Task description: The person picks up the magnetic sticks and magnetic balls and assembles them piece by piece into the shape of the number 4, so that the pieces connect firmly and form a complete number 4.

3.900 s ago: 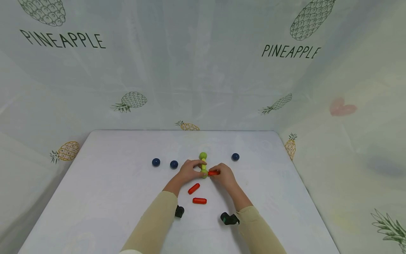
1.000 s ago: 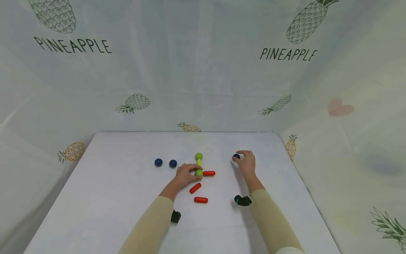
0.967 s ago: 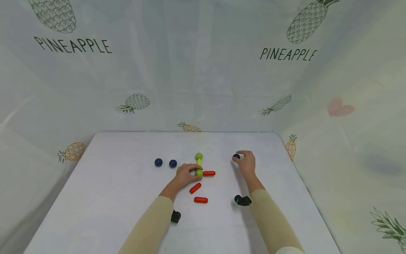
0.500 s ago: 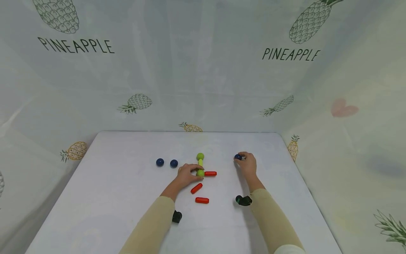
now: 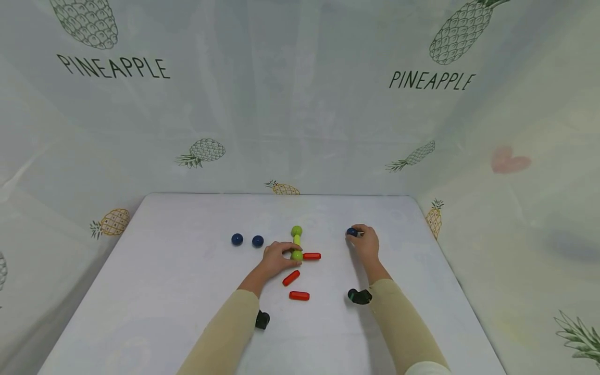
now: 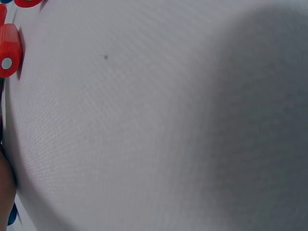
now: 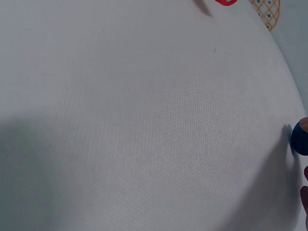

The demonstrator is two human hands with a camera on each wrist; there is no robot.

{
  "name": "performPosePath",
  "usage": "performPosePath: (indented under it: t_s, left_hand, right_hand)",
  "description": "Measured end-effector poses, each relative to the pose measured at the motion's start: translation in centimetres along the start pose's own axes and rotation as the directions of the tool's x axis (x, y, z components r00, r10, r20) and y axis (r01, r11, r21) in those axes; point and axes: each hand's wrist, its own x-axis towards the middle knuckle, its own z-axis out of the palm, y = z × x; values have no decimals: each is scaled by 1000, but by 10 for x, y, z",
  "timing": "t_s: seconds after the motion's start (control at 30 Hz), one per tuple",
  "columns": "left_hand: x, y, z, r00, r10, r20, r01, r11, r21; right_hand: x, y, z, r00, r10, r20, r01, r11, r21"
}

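My left hand [image 5: 276, 258] holds the nearer green ball [image 5: 297, 255] between curved fingers and thumb. A yellow-green stick [image 5: 297, 239] runs away from that ball to a second green ball [image 5: 296, 230]. On its right side, a red stick [image 5: 312, 256] lies end-on against the nearer ball. Farther right, my right hand [image 5: 367, 244] pinches a dark blue ball [image 5: 352, 232] at table height. A fingertip on this blue ball [image 7: 300, 142] shows at the edge of the right wrist view. Most of the left hand is outside the left wrist view.
Two loose red sticks [image 5: 291, 278] [image 5: 299, 296] lie nearer me on the white table [image 5: 187, 291]. One red stick [image 6: 9, 50] shows a round silvery end. Two dark blue balls [image 5: 237, 239] [image 5: 258, 241] sit left of the left hand. A pineapple-print cloth [image 5: 300, 114] hangs behind.
My right hand has let go of the red stick, moved right and away from me, and taken hold of the blue ball. My left hand stays at the nearer green ball.
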Motion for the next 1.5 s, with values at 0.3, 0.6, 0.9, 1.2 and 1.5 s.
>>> performPosePath:
  t_s: [0.3, 0.6, 0.9, 1.2, 1.5]
  left_hand:
    - [1, 1, 0, 1000, -5, 2, 5, 1000, 11]
    - [-1, 2, -1, 1000, -6, 7, 6, 1000, 5]
    - [-1, 1, -1, 1000, 10, 6, -10, 1000, -12]
    - [1, 1, -1, 1000, 0, 9, 0, 1000, -1]
    - [3, -2, 1, 1000, 6, -1, -6, 1000, -5]
  right_hand:
    - [-2, 2, 0, 1000, 19, 9, -19, 999, 32]
    - [-12, 1, -2, 998, 35, 43, -39, 996, 83]
    - [-22, 1, 0, 997, 40, 64, -48, 991, 127]
    - [-33, -3, 1, 998, 18, 61, -29, 983, 180]
    - [-45, -8, 3, 998, -8, 59, -4, 978, 207]
